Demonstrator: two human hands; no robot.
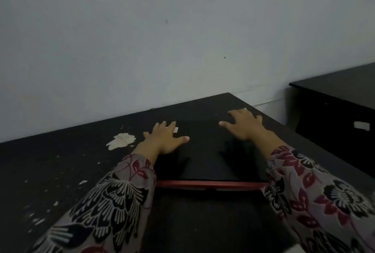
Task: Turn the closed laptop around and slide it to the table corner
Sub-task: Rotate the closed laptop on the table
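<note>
A closed black laptop [207, 151] with a red strip along its near edge lies flat on the dark table [60, 171], near the table's far right corner by the wall. My left hand [164, 139] rests palm down on the lid's far left part, fingers spread. My right hand [243, 124] lies flat on the far right part, fingers reaching over the lid's back edge. Both forearms in floral sleeves run along the laptop's two sides. A small white sticker [175, 129] shows by my left fingers.
A pale chipped patch [121, 140] and several white flecks mark the tabletop left of the laptop. The grey wall runs right behind the table. A second dark table or cabinet [334, 110] stands to the right across a narrow gap.
</note>
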